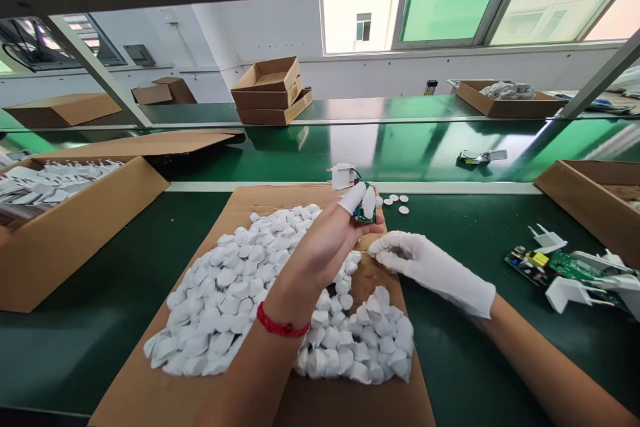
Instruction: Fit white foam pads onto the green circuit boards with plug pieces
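My left hand [345, 227], with white covers on thumb and finger, grips a small green circuit board [368, 195] above the far edge of a cardboard sheet [165, 400]. A white plug housing [343, 176] hangs beside the board, apparently joined by a dark wire. My right hand [425, 263], in a white glove, is curled at the sheet's right edge with thumb and fingertips pinched together. Whatever may be between them is too small to make out. Under my left forearm lies a large heap of white round caps [230, 287], and a smaller pile of white pieces [365, 340] sits nearer me.
Several white discs [395, 198] lie past my hands. At right are boards with white plug parts [575, 267] and a cardboard box [590, 193]. A filled box [90, 227] stands left. Beyond runs a green belt [310, 153] carrying a board [483, 157], with stacked trays [270, 97] behind.
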A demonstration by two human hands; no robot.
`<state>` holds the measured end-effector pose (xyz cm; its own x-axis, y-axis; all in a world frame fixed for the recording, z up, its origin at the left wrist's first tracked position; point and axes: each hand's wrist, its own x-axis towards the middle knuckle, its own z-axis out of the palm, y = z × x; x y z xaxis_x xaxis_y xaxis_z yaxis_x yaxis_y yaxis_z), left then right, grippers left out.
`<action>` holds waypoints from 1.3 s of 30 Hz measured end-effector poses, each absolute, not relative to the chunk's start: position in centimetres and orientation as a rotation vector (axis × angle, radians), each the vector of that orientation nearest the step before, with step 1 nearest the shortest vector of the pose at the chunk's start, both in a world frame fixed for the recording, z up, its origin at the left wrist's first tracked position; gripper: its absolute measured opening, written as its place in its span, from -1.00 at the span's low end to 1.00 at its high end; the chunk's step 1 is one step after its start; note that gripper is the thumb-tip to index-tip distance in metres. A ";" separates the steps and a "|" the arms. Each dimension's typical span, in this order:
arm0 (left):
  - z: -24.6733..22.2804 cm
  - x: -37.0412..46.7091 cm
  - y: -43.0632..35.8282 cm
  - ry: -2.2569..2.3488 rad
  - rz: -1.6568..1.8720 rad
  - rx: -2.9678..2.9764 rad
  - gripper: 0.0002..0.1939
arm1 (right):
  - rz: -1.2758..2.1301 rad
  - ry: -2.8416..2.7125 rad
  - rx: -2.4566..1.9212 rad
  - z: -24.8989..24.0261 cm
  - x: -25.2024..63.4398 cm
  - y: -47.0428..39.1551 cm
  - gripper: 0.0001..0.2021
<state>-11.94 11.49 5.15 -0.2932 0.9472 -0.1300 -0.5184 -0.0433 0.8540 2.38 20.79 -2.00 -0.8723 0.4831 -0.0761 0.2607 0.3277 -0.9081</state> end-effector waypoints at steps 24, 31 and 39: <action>4.9 -11.6 11.1 2.264 1.302 1.425 -0.27 | 1.840 -1.174 -0.643 -0.2 3.1 22.5 -0.73; 4.3 -11.3 11.0 2.292 0.962 1.684 -0.37 | 1.692 -1.369 -0.525 1.1 4.0 20.7 -0.67; 4.1 -10.7 11.1 2.124 1.175 1.714 -0.40 | 1.415 -1.737 -0.338 1.3 4.2 19.1 -0.75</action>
<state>-10.73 11.09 4.09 -0.3252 0.8854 0.3322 0.7518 0.0289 0.6587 4.16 19.07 1.30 -0.6039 0.6674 0.4357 -0.2919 0.3235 -0.9001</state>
